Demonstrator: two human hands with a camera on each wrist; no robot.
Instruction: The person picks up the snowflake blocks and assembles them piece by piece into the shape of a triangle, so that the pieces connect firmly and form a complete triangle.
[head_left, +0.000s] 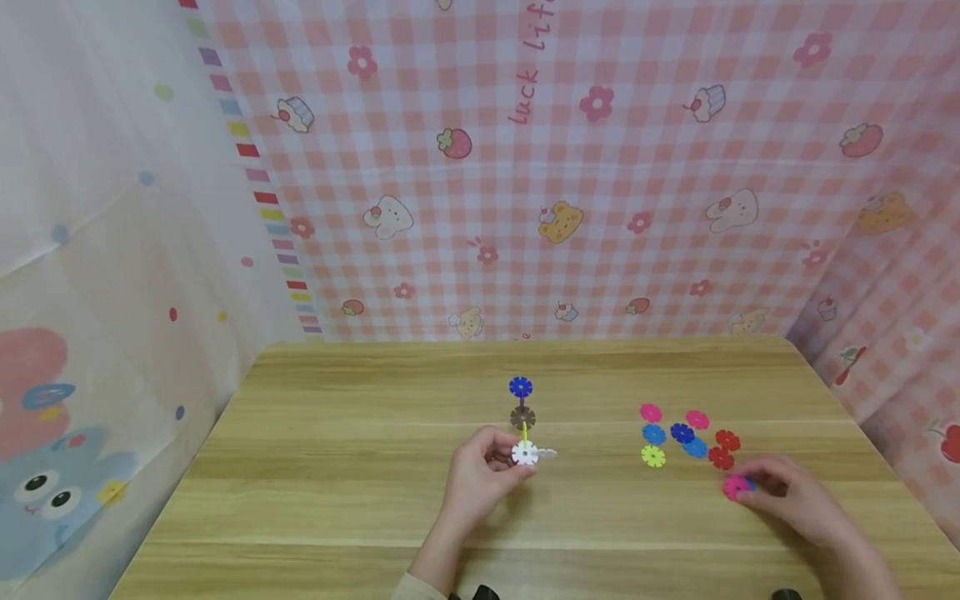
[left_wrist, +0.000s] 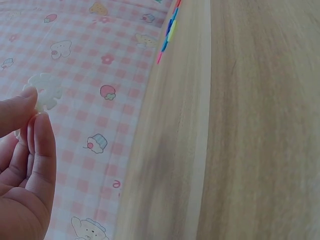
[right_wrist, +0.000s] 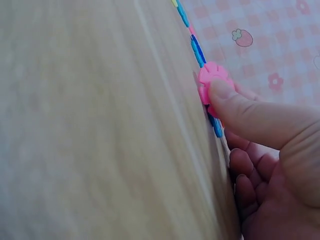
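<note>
You can read only one bit of writing: on the pink checked cloth (head_left: 600, 167) hanging behind the desk, far beyond your left grip and up near the top edge of the head view, tilted pink letters spell "luck" and, just above, "Life", whose end is cut off by the frame. In your left wrist view a single pink letter on the same cloth may be an "e". Nothing else carries readable text, numbers or brands.
</note>
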